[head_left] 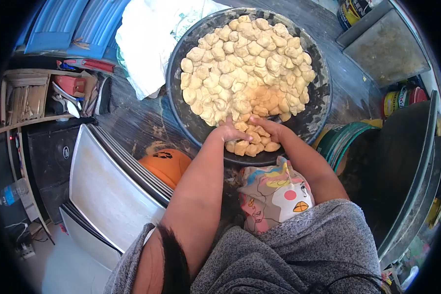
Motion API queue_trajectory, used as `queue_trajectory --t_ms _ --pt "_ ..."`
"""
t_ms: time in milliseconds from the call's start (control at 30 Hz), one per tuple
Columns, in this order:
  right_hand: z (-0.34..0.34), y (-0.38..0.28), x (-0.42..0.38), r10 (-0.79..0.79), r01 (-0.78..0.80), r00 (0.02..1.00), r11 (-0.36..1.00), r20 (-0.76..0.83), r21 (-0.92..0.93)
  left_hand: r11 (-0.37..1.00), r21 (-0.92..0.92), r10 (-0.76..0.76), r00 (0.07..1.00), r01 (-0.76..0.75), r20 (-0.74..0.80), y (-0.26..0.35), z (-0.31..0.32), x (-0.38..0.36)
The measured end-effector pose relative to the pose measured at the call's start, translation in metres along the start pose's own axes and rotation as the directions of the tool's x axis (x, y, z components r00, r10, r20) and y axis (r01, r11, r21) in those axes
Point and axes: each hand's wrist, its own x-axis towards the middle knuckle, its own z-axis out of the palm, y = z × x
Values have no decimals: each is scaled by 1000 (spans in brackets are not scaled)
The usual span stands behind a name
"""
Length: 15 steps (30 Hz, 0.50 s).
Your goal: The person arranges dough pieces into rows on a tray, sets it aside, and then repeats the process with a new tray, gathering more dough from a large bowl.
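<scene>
A wide dark basin is heaped with pale, floury dough balls. A patch of orange-tan powder lies on the heap's near side. My left hand and my right hand reach into the near part of the basin. Both are cupped around a small group of yellower dough balls, with fingers curled in among them. Several fingertips are hidden under the dough. The yellower pieces rest by the basin's near wall, partly separate from the main heap.
A white plastic sack lies left of the basin. Metal trays lean at the left beside an orange ball-like object. A dark round tub and a green-rimmed bucket stand at the right. A printed cloth covers my lap.
</scene>
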Motion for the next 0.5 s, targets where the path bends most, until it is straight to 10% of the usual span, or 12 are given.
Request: queue_trajectory --t_ms 267,500 --pt "35 -4 -10 -184 153 978 952 98 264 774 -622 212 974 -120 76 -13 -15 -5" --pt "43 -41 -35 -322 238 919 913 229 332 787 -577 230 972 -216 -50 46 -59 -91"
